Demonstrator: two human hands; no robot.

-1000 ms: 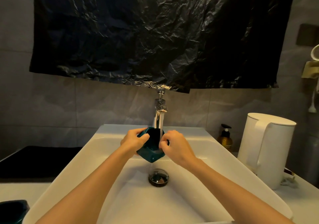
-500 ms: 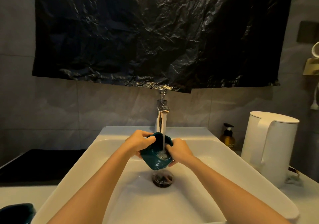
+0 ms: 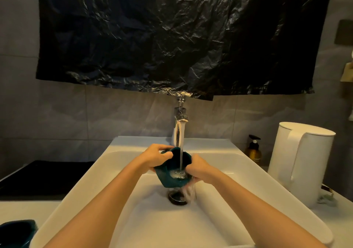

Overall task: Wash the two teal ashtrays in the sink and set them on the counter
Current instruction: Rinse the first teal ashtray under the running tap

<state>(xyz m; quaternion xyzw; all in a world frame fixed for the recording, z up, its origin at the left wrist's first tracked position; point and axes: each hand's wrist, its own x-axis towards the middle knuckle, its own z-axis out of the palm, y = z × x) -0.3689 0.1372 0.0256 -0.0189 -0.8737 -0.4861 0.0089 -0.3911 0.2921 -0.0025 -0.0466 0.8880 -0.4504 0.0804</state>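
**Fig. – Rinse stage, head view**

- Grip, L: left hand (image 3: 156,157) was clamped on the far-left rim of the held ashtray (image 3: 166,180), with fingers curled over the lip.
- Grip, R: right hand (image 3: 199,169) was closed round the right wall, fingertips tucked underneath (hidden by the bowl).
- Ashtray posn: it was held in mid-air above the drain (image 3: 177,199), clear of the basin floor. It was tilted, mouth up and toward the camera.
- Contents: foamy water pooled in the well, and overflow ran off the lower-right edge.
- Water: the stream (image 3: 180,152) fell from the faucet (image 3: 178,131) straight into the well.
- Handling (judged): prob. glazed ceramic, so rigid, fairly heavy for its size and chip-prone vs. the hard sink (image 3: 133,144). Wet and foamy, so slippery.
- Where to hold (judged): opposite walls, w/ one hand supporting the base. A pinch on the wet rim alone looked risky.
- Second ashtray (image 3: 17,232): it sat on the counter (image 3: 28,209) at lower left, well apart from the hands. Whether it was washed could not be told.
- Task status (judged): roughly midway, as the held piece was yet to be drained and set down.
- Periphery: white kettle (image 3: 301,161) and pump bottle (image 3: 253,151) stood to the right, w/ black plastic sheet (image 3: 172,37) on the wall.
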